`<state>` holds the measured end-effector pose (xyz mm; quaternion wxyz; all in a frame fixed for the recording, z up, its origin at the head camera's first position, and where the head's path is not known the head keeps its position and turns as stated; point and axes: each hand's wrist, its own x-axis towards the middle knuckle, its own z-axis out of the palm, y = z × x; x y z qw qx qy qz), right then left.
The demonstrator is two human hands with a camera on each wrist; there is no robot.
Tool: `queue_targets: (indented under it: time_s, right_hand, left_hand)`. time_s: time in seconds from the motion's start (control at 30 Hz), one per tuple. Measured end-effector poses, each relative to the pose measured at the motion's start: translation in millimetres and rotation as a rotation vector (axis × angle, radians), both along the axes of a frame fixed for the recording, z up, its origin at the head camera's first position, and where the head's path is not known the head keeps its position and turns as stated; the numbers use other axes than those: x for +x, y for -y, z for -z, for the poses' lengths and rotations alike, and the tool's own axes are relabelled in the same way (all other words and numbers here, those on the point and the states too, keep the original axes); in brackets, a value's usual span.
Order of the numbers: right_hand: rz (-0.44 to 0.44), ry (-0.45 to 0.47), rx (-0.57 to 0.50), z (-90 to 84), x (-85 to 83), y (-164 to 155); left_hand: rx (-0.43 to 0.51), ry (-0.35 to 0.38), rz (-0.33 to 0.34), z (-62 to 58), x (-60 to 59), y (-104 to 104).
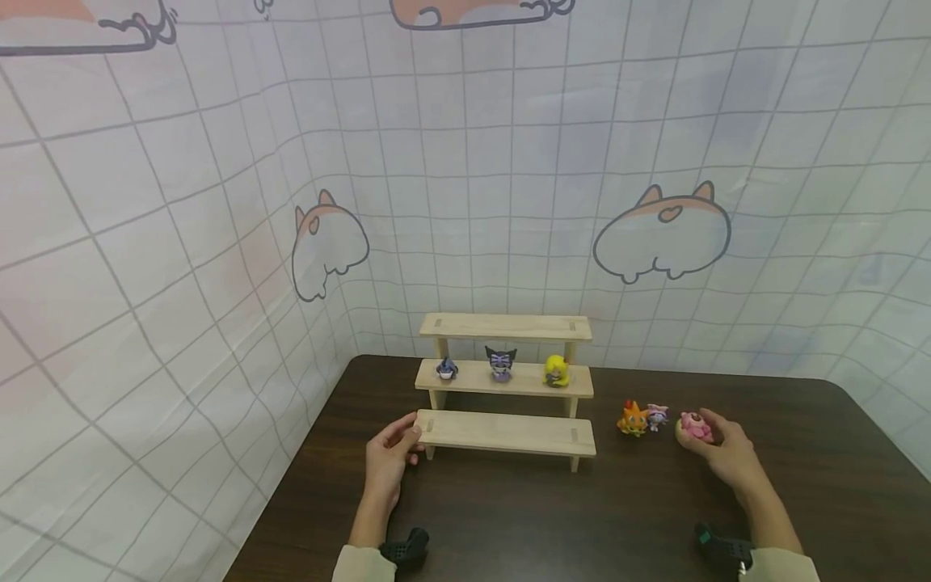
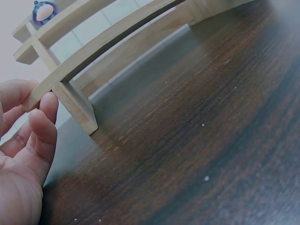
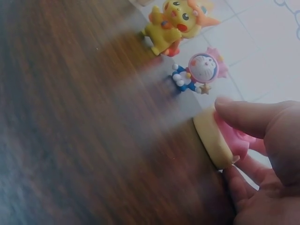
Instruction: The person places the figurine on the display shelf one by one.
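The right hand [image 1: 720, 453] closes its thumb and fingers round a small pink figurine on a round cream-yellow base [image 3: 220, 140], which sits on the dark wood-grain worktop [image 1: 509, 517] to the right of the three-tier pale wooden display stand [image 1: 505, 380]. The figurine looks like hard moulded plastic: light, stiff and smooth, so probably a little slippery and easy to tip. The flat disc base seems the safest place to pinch it, at opposite edges, rather than by the rounded pink body. Just beside it stand a small blue-and-white figurine with a pink headpiece [image 3: 200, 70] and an orange-and-yellow figurine [image 3: 176, 21], close enough to be knocked. The left hand [image 1: 393, 457] pinches the left end of the stand's lowest step, thumb above and fingertips [image 2: 44, 117] below. Three more figurines [image 1: 500, 364] stand on the middle step.
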<state>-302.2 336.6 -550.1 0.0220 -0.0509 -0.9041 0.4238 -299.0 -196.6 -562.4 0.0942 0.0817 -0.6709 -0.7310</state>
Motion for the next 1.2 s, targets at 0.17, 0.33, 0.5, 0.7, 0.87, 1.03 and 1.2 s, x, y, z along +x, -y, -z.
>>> queue_targets:
  time_s: [0.17,0.33,0.5,0.7,0.87,1.03,1.2]
  right_hand:
    - [0.0,0.0,0.002,1.2,0.1,-0.8]
    - [0.0,-0.007,0.007,1.4,0.3,-2.5]
    - [0.002,-0.006,0.002,0.2,2.1,-3.7]
    - [-0.005,-0.008,-0.006,-1.2,5.1,-3.9]
    - [-0.004,-0.028,-0.004,1.0,4.1,-4.9]
    - [-0.006,-0.052,-0.001,1.0,3.6,-7.9]
    - [-0.019,-0.072,0.004,-6.0,6.5,-8.7]
  left_hand:
    - [-0.005,-0.011,0.0,1.8,-1.0,0.4]
    - [-0.008,-0.017,0.0,2.6,-1.8,0.3]
    - [-0.004,-0.009,0.004,0.8,-0.6,0.0]
    - [-0.006,0.005,0.008,0.4,-0.4,0.3]
    - [-0.003,0.0,0.003,0.6,-0.4,1.0]
    - [-0.001,-0.013,0.002,2.0,-1.2,1.2]
    - [-0.006,-0.015,-0.003,2.5,-1.6,0.3]
